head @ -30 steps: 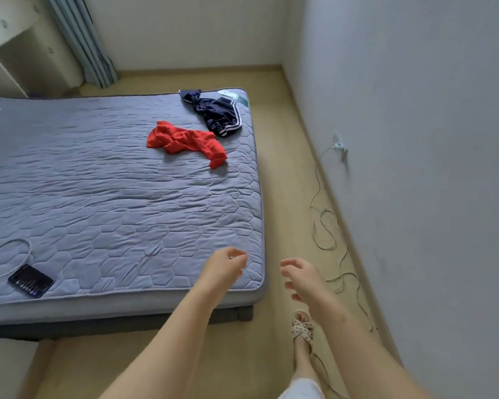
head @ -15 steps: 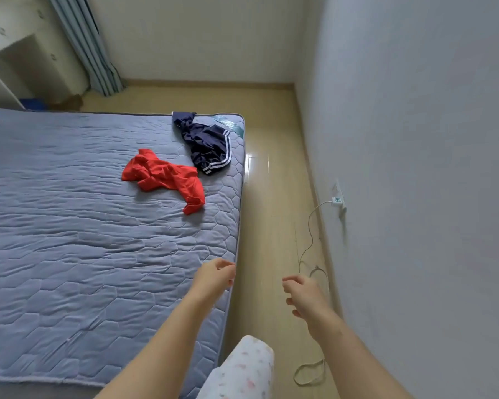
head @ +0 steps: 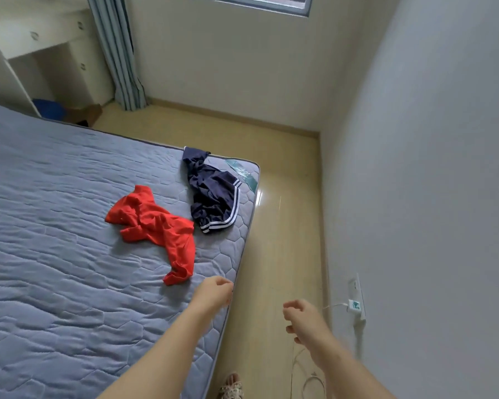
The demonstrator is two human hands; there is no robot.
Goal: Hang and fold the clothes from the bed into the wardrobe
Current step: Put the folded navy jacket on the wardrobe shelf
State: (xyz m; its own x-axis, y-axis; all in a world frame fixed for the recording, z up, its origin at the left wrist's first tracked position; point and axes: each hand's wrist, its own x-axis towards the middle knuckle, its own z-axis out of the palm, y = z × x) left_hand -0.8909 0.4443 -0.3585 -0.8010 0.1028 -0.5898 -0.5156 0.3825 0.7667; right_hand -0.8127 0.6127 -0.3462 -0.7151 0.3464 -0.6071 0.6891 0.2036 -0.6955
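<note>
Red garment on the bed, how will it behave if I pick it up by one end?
The red garment will probably hang limp, since it lies crumpled in soft folds on the bed. It looks thin, so it is likely light. Lifted by one end, the rest would probably trail and unfurl.

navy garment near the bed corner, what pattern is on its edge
White stripes along the hem of the navy garment, clearest in the head view.
</note>
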